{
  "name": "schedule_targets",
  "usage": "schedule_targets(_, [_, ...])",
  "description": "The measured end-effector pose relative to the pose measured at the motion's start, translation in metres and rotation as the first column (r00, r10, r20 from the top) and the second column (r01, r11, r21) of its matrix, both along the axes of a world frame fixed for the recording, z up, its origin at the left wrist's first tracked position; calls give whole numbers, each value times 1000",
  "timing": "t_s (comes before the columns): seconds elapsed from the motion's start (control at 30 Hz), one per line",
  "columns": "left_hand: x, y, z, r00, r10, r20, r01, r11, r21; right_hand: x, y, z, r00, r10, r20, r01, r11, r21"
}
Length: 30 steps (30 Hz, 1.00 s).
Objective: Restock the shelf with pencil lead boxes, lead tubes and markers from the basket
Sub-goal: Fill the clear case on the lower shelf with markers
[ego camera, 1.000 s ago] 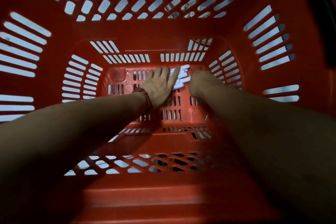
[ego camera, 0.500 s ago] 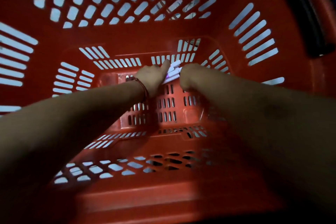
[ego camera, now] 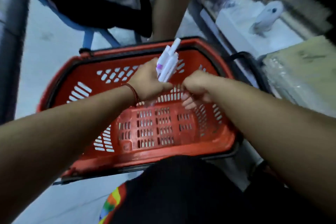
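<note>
My left hand [ego camera: 149, 82] grips a bundle of white markers [ego camera: 168, 62], one with a purple band, and holds them tilted up and to the right above the far side of the red basket [ego camera: 151, 156]. Just to the right of it, my right hand [ego camera: 196, 87] is curled into a fist over the basket. Nothing shows in that fist, and a small gap separates the two hands. The basket sits on the floor below my arms, and its slotted bottom is visible.
Another person's bare leg [ego camera: 169, 5] stands right behind the basket, beside a blue chair leg [ego camera: 87, 38]. At the right is a low shelf with plastic-wrapped packs [ego camera: 300, 71] and a white object [ego camera: 267, 16]. My dark-clothed knee [ego camera: 181, 187] is at the basket's near edge.
Both hands have risen from the basket's bottom to above its rim. The left hand now holds the gathered markers upright. The view has pulled back and shows the floor and shelf.
</note>
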<state>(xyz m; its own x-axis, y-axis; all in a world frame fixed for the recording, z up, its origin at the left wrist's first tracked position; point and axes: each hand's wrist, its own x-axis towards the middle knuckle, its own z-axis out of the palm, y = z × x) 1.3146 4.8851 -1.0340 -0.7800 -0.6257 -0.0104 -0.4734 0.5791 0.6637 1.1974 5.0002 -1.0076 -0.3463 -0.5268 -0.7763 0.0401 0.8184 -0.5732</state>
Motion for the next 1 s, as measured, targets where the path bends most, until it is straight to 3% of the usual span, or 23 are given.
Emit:
schedule_targets(0.07, [-17, 25, 53, 979, 81, -187, -68, 995, 74, -3, 33, 29, 944, -226, 241, 258, 960, -110])
schedule_targets(0.13, [-35, 56, 103, 910, 137, -390, -69, 981, 184, -2, 62, 61, 785, -370, 496, 498, 854, -150])
schedule_targets(0.23, [-65, 120, 168, 741, 219, -635, 59, 921, 386, -2, 113, 113, 506, -438, 743, 798, 564, -212])
schedule_targets(0.33, [-91, 190, 207, 664, 240, -708, 125, 898, 422, -6, 163, 159, 345, -350, 871, 923, 295, -248])
schedule_targets(0.53, [-132, 311, 241, 682, 75, -728, 258, 906, 336, -40, 256, 205, 371, -294, 881, 926, 40, -376])
schedule_targets(0.67, [-154, 372, 247, 678, -39, -734, 327, 910, 254, -58, 311, 213, 290, -307, 907, 924, -159, -349])
schedule_targets(0.8, [-169, 416, 244, 684, -105, -722, 401, 881, 252, -68, 360, 218, 237, -349, 907, 906, -257, -336])
schedule_targets(1.0, [-178, 460, 241, 677, -101, -729, 444, 846, 295, -69, 405, 215, 168, -456, 874, 893, -306, -331])
